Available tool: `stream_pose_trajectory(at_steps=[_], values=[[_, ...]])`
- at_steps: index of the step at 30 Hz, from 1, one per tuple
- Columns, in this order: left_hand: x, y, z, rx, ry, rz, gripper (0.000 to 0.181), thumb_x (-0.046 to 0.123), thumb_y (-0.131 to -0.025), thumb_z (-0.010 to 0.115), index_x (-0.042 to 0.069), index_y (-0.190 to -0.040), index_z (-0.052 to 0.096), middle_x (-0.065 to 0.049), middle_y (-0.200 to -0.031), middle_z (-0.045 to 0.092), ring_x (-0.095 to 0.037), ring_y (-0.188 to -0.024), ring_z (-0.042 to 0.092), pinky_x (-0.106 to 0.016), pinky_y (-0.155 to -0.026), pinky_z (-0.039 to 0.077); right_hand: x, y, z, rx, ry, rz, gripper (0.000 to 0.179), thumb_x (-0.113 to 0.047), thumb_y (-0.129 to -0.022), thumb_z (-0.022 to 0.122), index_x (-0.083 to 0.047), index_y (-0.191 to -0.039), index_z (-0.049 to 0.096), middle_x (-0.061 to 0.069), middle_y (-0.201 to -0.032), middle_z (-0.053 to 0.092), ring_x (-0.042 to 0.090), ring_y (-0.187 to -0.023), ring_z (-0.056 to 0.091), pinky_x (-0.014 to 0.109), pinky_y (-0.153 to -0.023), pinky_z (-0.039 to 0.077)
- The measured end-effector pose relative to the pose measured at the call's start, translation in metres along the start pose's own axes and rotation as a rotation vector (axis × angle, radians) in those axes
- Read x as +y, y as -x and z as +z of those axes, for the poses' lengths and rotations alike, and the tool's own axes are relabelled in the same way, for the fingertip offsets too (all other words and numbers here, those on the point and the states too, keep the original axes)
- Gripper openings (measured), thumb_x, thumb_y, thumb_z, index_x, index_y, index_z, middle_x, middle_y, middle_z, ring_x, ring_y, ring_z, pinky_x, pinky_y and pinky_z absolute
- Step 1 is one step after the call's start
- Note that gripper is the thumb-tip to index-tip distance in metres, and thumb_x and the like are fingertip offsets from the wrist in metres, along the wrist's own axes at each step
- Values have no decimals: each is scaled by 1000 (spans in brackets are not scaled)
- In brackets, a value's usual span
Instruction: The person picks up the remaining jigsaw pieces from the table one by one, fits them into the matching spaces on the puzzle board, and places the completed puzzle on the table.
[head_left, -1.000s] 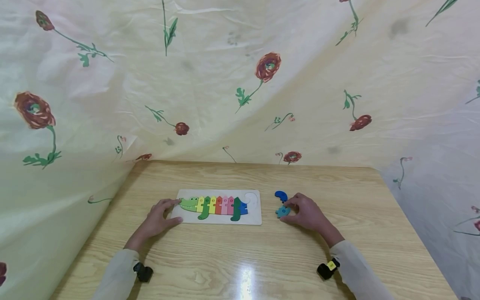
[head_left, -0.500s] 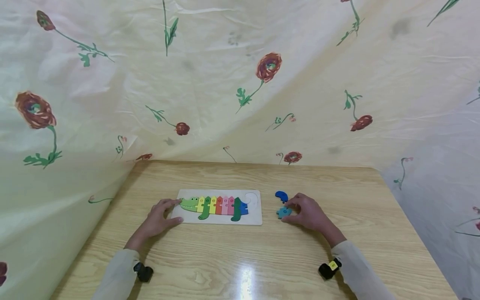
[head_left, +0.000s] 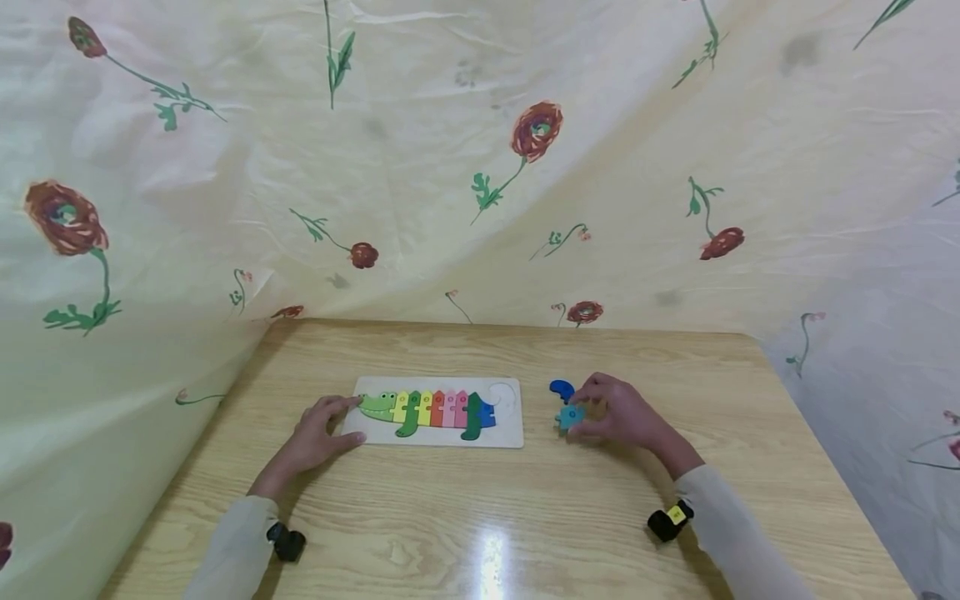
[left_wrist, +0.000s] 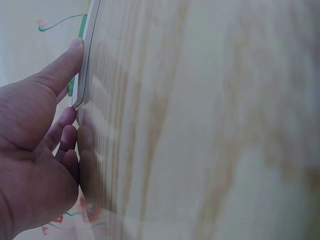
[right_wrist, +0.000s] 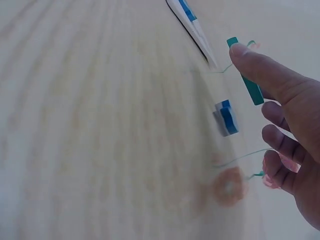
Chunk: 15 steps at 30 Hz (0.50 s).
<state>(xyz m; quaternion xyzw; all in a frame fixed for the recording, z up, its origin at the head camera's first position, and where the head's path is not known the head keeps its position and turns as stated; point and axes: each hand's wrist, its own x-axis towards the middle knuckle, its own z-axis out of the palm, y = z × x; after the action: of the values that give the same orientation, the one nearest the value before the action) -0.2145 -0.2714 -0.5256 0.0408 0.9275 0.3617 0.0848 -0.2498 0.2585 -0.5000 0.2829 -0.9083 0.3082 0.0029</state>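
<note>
A pale puzzle board [head_left: 435, 439] lies on the table, bearing a crocodile of coloured pieces. At its right end a curved outline [head_left: 504, 396] shows bare. My left hand [head_left: 318, 437] rests at the board's left end, thumb and index finger spread on it. In the left wrist view, the straight thumb [left_wrist: 65, 67] lies over the board's edge. My right hand [head_left: 618, 412] pinches a teal puzzle piece [head_left: 572, 416] between thumb and fingers. The right wrist view shows this piece [right_wrist: 251, 89] raised off the table. Behind it, a dark blue curved piece [head_left: 561, 389] lies on the table.
The wooden table [head_left: 465, 508] runs back to a flowered cloth [head_left: 420, 167], which also hangs along both sides. Black wrist cameras [head_left: 288, 543] sit at both sleeves.
My right hand has lifted the teal piece and shifted slightly away from me, tilting the piece. The left hand and the board stay in place.
</note>
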Motion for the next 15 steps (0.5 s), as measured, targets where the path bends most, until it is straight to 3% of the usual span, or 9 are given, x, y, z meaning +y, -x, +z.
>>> stream_pose_trajectory(at_steps=[11,15], values=[[0,0,0,-5,12,-5,70,36,-90,79,17,-151,51,-22,-155,37,-47,-140,28,-72,-111,25,-6,-16,-14,-28,-6,-69,40,-32,-78,90,-13,-111,78,-4,-100,64,18,-90,59,34,-74,53],[0,0,-1,-6,14,5,69,35,-90,79,16,-151,51,-23,-154,38,-47,-140,29,-72,-111,26,-11,-23,-18,-51,-27,-88,39,-32,-78,90,-15,-112,77,-6,-100,63,24,-92,61,41,-77,55]])
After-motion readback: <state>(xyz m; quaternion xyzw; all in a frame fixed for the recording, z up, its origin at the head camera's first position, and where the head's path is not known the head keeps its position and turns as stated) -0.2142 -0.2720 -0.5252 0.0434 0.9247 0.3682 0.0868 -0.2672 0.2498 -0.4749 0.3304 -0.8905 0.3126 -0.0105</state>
